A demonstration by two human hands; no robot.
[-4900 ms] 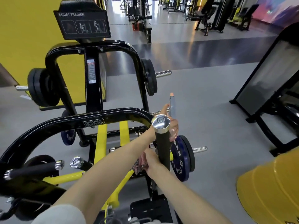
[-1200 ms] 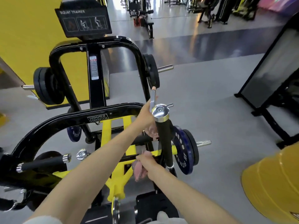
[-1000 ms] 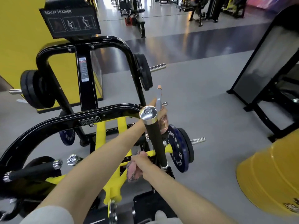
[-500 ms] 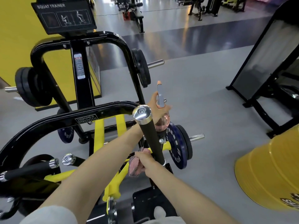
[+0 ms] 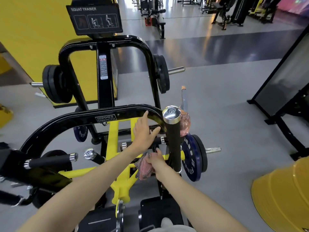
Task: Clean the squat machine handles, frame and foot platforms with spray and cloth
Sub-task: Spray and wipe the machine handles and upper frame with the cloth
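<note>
The black-and-yellow steel squat machine (image 5: 66, 124) looks heavy and rigid. Its upright black chrome-capped handle (image 5: 173, 139) should take firm rubbing. The pink translucent spray bottle (image 5: 185, 124) shows behind it, its support hidden. The left hand (image 5: 143, 133) spreads straight fingers near the frame. The right hand (image 5: 158, 162) bunches the soft pink cloth (image 5: 143, 166) low beside the handle.

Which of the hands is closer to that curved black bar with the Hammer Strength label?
Left. The left hand reaches up with straight fingers right at the bar; the right hand is lower, gripping a cloth beside the upright handle.
</note>
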